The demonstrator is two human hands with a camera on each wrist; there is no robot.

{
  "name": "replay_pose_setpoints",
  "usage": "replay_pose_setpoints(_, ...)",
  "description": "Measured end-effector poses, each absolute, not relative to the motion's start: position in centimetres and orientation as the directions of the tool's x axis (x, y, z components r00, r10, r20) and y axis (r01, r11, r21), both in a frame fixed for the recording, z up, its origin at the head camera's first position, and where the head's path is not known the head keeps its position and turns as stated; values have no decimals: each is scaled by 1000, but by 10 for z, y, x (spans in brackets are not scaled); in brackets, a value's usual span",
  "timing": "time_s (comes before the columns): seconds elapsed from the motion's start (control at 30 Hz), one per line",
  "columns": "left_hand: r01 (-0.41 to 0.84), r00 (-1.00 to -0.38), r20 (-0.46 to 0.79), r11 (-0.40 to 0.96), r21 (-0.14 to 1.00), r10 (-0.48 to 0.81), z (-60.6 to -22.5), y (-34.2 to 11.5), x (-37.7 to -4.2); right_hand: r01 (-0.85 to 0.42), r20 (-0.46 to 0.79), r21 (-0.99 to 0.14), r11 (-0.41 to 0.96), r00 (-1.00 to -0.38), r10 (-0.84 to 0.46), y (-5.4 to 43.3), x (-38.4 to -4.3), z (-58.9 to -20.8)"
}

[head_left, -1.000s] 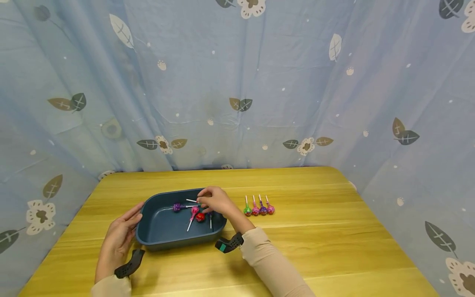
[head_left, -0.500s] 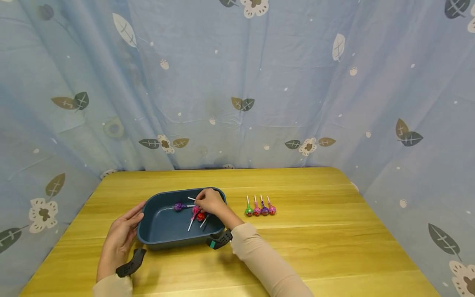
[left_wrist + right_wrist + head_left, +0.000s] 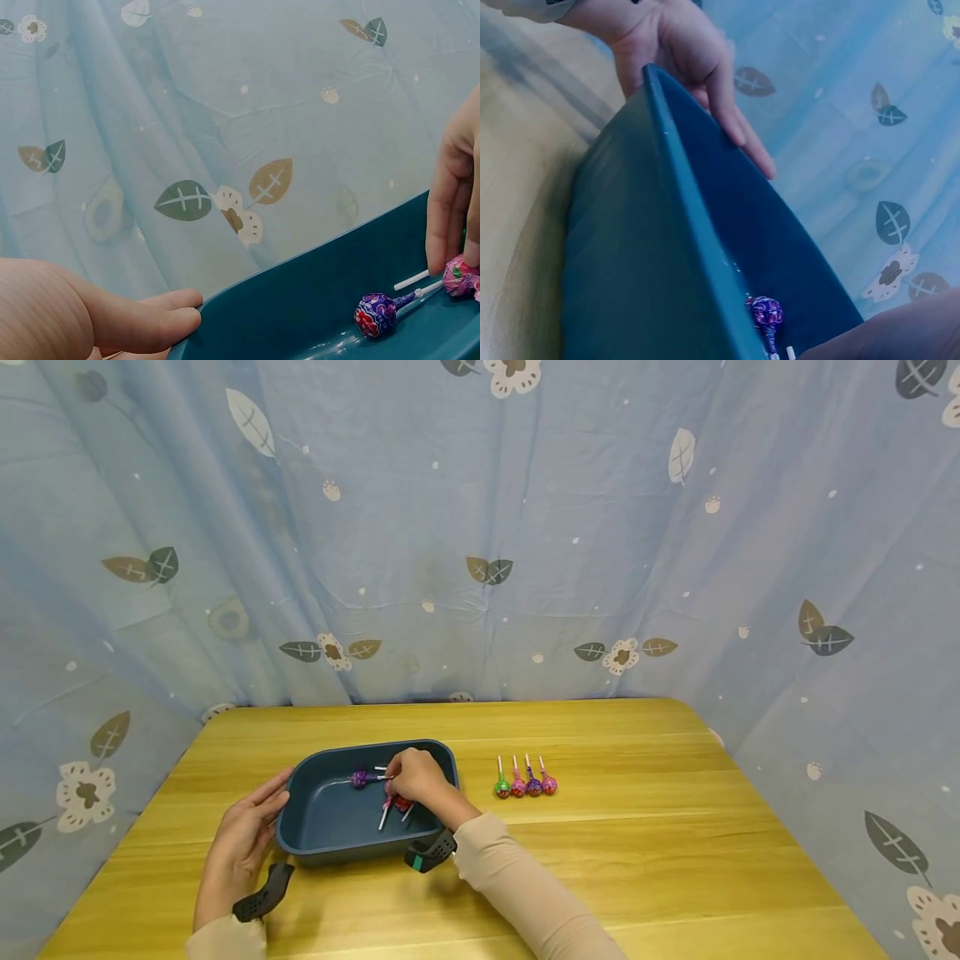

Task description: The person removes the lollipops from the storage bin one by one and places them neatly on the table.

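Surface (image 3: pixel 675 852) here is yellowish wood-grain, kinda streaky, rounded at the far corners. There's a dark blue bin (image 3: pixel 345 857) sitting right on it. Off to the right of the bin you've got a tidy row lying flat: a green lollipop (image 3: pixel 502 789) nearest the bin, then a pink lollipop (image 3: pixel 518 787), a purple lollipop (image 3: pixel 534 787), and another pink one (image 3: pixel 549 786) farthest from it.
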State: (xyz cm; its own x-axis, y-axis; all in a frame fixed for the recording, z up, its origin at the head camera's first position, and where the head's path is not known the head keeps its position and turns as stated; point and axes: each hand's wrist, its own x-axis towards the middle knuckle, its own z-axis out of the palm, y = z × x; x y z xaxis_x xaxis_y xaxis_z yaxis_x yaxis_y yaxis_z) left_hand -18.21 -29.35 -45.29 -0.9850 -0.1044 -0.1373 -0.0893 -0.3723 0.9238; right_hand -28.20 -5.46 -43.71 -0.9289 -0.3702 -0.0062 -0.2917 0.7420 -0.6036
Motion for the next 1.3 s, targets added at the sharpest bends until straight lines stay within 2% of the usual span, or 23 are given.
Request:
replay_pose_setpoints(0.33, -114, -978, -168, -358, 927, -123, -453, -294, -184, -295, -14, -591, 751, -927, -375, -58, -277, -436)
replay_pose_setpoints(0.57, -99, -984, -144, -350, 932, -105, -454, -294, -183, -286, 24, -689, 666, -928, -373, -51, -273, -430)
replay_pose_setpoints(0.8, -113, -980, -162, -353, 929, -113, -452, -294, -184, -309, 38, -747, 589, -904, -426, -35, -270, -422)
replay_pose_setpoints(1.03, -111, -983, -156, -354, 929, -101, -452, -294, -182, -262, 35, -844, 469, -898, -439, -17, -264, -415)
replay_pose_setpoints(1.3, -94, -987, -134, -370, 924, -84, -453, -295, -182, -179, 18, -910, 374, -918, -396, 4, -260, -415)
